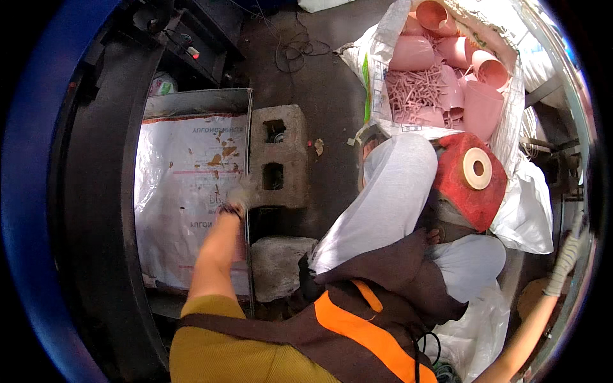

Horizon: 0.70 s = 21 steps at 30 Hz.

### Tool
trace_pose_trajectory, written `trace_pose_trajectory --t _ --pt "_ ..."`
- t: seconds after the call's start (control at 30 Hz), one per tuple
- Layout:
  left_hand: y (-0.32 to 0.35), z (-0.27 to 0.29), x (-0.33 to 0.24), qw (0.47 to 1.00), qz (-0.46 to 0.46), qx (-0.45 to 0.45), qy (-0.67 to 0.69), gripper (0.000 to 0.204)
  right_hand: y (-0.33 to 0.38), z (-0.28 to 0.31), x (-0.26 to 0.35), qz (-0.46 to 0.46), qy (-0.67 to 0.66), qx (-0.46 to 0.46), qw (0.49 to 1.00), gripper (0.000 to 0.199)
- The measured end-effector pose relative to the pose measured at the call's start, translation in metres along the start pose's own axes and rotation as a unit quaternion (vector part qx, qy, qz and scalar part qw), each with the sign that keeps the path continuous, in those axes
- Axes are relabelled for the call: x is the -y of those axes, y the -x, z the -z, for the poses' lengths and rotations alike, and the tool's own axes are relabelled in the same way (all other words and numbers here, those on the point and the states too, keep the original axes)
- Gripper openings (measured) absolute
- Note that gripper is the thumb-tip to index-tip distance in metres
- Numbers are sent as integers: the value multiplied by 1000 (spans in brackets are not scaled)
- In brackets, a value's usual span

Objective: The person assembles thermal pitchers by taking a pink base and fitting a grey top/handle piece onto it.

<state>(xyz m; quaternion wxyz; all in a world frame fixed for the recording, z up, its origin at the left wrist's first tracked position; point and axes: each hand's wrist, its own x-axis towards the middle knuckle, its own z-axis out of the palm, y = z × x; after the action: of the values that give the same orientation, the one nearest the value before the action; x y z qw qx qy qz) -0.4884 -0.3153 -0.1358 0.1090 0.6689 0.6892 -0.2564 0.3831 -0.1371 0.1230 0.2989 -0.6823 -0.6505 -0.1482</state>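
My left hand (240, 193), with a dark band at its wrist, is smeared by motion over the right rim of a shallow metal tray (248, 255). Printed plastic sheeting (172, 191) with brown flakes on it lines that tray. Whether the left hand holds anything is too blurred to tell. My right hand (567, 258) wears a grey glove and reaches up along a metal frame (587, 255) at the far right. Its fingers are too indistinct at the picture's rim to show their grip.
Beyond my knees, a white woven sack (370, 70) holds pink cups (483, 105) and thin pink plastic sticks (415, 96). A pale ring-shaped roll (469, 172) lies on red cloth (456, 198) by my leg. A concrete block (294, 156) stands beside the tray. Cables (290, 51) lie on the floor.
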Motion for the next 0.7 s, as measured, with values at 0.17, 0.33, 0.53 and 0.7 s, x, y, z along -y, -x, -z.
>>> trace_pose_trajectory --t 0.17,0.33,0.53,0.7 --pt "42 -15 -11 960 140 -91 224 53 58 -57 30 -38 -121 76 989 53" --pt "77 -41 22 958 237 -1 162 48 77 -66 94 -83 -213 100 968 48" --pt "90 20 41 981 195 -7 25 50 106 -91 190 -60 -360 111 924 36" --pt "92 208 8 949 -58 -306 48 30 120 -63 353 77 -425 275 859 33"
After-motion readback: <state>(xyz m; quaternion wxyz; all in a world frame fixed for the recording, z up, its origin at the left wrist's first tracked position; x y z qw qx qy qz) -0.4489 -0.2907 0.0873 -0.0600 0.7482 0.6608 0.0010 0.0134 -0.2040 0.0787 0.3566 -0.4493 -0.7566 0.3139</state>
